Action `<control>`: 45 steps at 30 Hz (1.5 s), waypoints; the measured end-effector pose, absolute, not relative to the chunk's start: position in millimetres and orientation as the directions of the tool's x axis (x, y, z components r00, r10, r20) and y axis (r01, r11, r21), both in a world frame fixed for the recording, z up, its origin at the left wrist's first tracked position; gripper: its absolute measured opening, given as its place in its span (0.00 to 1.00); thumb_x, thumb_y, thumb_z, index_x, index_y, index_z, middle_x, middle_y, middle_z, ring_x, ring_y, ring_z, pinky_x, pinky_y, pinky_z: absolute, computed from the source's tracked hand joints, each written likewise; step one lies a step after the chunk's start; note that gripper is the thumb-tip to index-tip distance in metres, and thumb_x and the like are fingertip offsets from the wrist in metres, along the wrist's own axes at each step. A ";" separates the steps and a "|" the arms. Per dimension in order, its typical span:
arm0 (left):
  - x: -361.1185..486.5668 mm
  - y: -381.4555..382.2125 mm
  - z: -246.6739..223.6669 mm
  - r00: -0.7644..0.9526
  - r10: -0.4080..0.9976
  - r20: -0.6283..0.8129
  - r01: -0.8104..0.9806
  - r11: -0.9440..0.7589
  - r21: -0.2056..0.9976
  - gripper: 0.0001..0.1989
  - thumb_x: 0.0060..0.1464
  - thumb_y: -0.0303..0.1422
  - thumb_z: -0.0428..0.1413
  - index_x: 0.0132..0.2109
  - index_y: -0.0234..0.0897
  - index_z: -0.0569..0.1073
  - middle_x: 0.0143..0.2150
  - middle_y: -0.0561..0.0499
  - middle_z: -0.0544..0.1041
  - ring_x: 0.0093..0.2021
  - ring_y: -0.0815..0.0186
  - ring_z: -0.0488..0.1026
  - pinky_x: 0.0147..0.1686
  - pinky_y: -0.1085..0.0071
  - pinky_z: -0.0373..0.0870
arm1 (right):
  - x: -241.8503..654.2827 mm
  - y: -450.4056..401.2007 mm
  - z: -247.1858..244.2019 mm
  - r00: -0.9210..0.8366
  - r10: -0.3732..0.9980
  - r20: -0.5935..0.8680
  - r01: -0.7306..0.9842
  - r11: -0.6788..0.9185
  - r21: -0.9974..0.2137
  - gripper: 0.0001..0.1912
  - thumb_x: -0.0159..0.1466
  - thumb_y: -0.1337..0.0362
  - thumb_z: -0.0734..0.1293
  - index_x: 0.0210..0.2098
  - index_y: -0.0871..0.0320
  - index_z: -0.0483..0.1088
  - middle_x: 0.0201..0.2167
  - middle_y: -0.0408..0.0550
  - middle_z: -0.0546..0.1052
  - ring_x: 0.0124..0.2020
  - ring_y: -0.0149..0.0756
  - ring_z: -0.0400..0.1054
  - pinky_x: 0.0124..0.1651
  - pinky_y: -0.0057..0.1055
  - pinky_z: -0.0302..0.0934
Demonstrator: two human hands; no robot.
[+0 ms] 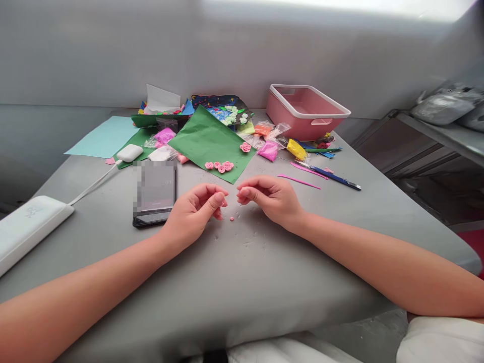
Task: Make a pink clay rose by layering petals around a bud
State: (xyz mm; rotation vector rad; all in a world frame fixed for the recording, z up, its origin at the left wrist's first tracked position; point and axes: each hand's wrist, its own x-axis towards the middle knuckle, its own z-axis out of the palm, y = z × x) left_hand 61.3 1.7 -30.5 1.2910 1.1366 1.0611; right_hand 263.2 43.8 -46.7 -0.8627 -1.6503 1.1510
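Note:
Both hands hover over the grey table, fingertips facing each other with a small gap. My left hand (197, 207) is closed, thumb against curled fingers; whatever it may pinch is too small to make out. My right hand (273, 200) is closed in a like pinch, and its contents are hidden too. Between and just below them, a tiny pink clay ball (232, 219) lies on the tabletop. Beyond the hands, pink clay roses (221, 166) sit in a row on a green paper sheet (209, 138), with another pink rose (245, 146) near its right corner.
A phone (157, 189) lies left of my left hand. Further left, a white power bank (32, 227) is cabled to a white case (129, 153). Pink modelling tools (299, 181) and a blue-handled knife (335, 177) lie right. Behind are bagged clay (268, 150) and a pink basket (291, 118).

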 end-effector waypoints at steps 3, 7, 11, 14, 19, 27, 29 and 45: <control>60.5 2.8 -33.9 0.128 0.992 0.005 0.029 -0.009 1.000 0.20 0.58 0.51 0.57 0.40 0.39 0.79 0.29 0.56 0.67 0.27 0.71 0.70 0.34 0.72 0.72 | 262.9 44.0 -45.8 -0.332 0.905 0.264 0.046 0.295 -0.954 0.13 0.58 0.54 0.75 0.34 0.58 0.76 0.29 0.45 0.79 0.30 0.32 0.75 0.37 0.32 0.73; 60.1 2.7 -33.6 0.092 0.996 0.021 0.045 -0.025 0.999 0.22 0.58 0.54 0.56 0.40 0.39 0.78 0.28 0.56 0.64 0.28 0.70 0.69 0.33 0.71 0.70 | 262.2 43.8 -44.1 -0.346 0.903 0.256 0.028 0.283 -0.959 0.16 0.61 0.51 0.71 0.38 0.58 0.76 0.30 0.46 0.80 0.32 0.32 0.76 0.39 0.33 0.74; 60.5 0.9 -29.5 0.093 0.996 -0.011 0.122 0.000 0.992 0.21 0.54 0.49 0.62 0.50 0.42 0.76 0.31 0.56 0.68 0.32 0.69 0.71 0.36 0.72 0.70 | 263.1 43.5 -43.0 -0.370 0.902 0.221 0.066 0.263 -0.962 0.15 0.59 0.52 0.73 0.33 0.59 0.75 0.27 0.44 0.78 0.28 0.30 0.72 0.35 0.30 0.71; 61.1 1.0 -30.4 0.117 0.993 -0.007 0.031 0.003 1.000 0.21 0.57 0.51 0.58 0.45 0.40 0.78 0.31 0.55 0.69 0.31 0.69 0.71 0.38 0.70 0.72 | 263.8 44.0 -42.7 -0.357 0.910 0.211 0.062 0.248 -0.967 0.17 0.58 0.51 0.73 0.37 0.59 0.76 0.28 0.46 0.79 0.29 0.31 0.73 0.37 0.32 0.72; 60.9 2.6 -33.9 0.147 0.989 -0.003 -0.062 0.012 0.998 0.20 0.58 0.52 0.57 0.33 0.38 0.75 0.29 0.53 0.72 0.28 0.70 0.69 0.34 0.71 0.72 | 264.2 45.6 -42.2 -0.389 0.906 0.166 0.092 0.217 -0.972 0.19 0.57 0.48 0.74 0.30 0.59 0.73 0.24 0.44 0.76 0.25 0.30 0.70 0.31 0.29 0.68; 59.4 1.7 -32.8 0.118 0.993 -0.010 0.019 0.008 1.000 0.18 0.57 0.44 0.62 0.49 0.39 0.76 0.37 0.51 0.79 0.36 0.66 0.76 0.43 0.68 0.75 | 264.9 45.0 -41.6 -0.428 0.888 0.166 0.123 0.239 -0.963 0.19 0.61 0.48 0.71 0.31 0.59 0.72 0.25 0.45 0.76 0.27 0.29 0.69 0.32 0.29 0.68; 60.3 1.3 -31.8 0.135 0.991 -0.021 -0.013 0.023 1.000 0.19 0.56 0.48 0.62 0.45 0.38 0.77 0.34 0.50 0.80 0.35 0.65 0.76 0.43 0.67 0.75 | 265.3 45.0 -41.9 -0.411 0.897 0.164 0.155 0.246 -0.957 0.17 0.59 0.50 0.73 0.33 0.59 0.74 0.27 0.45 0.76 0.27 0.29 0.68 0.31 0.28 0.66; 60.6 0.4 -30.1 0.143 0.990 0.002 -0.037 0.004 0.999 0.16 0.58 0.41 0.61 0.51 0.42 0.73 0.38 0.53 0.79 0.32 0.70 0.73 0.40 0.71 0.73 | 267.2 45.3 -42.1 -0.444 0.874 0.197 0.140 0.285 -0.948 0.18 0.63 0.49 0.69 0.30 0.59 0.75 0.26 0.45 0.76 0.27 0.30 0.68 0.31 0.28 0.65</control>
